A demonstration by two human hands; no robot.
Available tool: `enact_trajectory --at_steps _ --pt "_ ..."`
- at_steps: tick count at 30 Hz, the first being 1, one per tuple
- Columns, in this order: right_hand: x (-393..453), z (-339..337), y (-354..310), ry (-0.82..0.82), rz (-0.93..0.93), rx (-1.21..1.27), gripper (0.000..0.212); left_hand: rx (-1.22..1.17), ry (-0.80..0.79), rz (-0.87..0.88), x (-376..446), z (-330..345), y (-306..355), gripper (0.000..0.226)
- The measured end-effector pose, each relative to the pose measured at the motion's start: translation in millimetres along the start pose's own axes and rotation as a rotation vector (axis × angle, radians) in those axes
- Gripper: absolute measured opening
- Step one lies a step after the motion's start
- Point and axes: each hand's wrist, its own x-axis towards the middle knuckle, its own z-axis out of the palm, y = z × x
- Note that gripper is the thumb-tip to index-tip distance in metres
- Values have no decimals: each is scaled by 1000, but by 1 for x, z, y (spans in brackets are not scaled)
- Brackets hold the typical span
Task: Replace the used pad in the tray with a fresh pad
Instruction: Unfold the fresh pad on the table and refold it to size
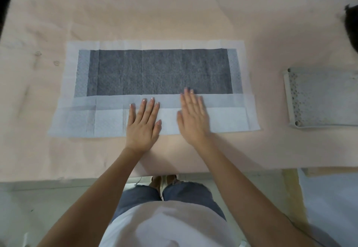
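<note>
Here the pad (155,72) lies spread across the middle of the frame on the pink cloth (174,14), its near edge folded over. The left hand (143,124) and right hand (193,117) press flat on that fold, fingers straight and spread, pinching nothing, likely to crease it. The tray (290,99) waits at the right edge, well apart.

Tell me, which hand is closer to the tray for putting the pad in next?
Probably the right hand. It lies flat on the pad on the side nearer the tray, which sits off to the right. The left hand rests flat farther from it.
</note>
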Motion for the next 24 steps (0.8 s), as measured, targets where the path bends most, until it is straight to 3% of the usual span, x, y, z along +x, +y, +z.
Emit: enact_trajectory --at_steps 4,12,16,21,24 --pt "11 23 -49 -81 -54 -86 60 -40 -5 26 0 1 -3 59" --pt "11 33 -54 -155 -60 -155 62 -133 30 5 -2 -3 -1 57" --pt "11 36 -51 -121 -41 -141 58 -391 131 -217 7 -16 -1 54" --pt "12 41 -50 -129 -69 -195 60 -159 83 -68 11 -6 -17 52" --pt "11 42 -51 -105 -59 -217 60 -123 69 -79 8 1 -19 53"
